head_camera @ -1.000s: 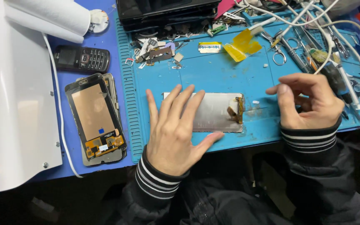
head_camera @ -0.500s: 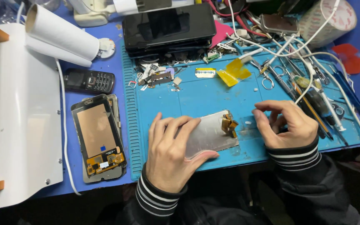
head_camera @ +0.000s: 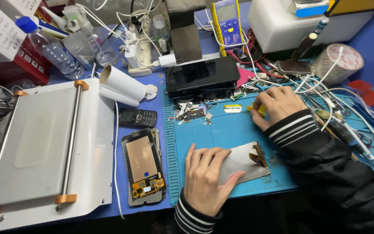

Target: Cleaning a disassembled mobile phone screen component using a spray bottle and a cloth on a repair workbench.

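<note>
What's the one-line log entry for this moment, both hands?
left hand: flat on silver display panel, pressing it to blue mat | right hand: on yellow pick, grip unclear | opened phone: left of mat

A silver display panel [head_camera: 244,160] (brown flex cable curled at its right end) lies flat on the mat.

A single head-worn camera looks steeply down and forward from close above the worktop [head_camera: 126,97], facing away from the person. The left hand [head_camera: 204,180] sits low at centre, the right hand [head_camera: 278,104] farther up and to the right. No second view shares the scene.
</note>
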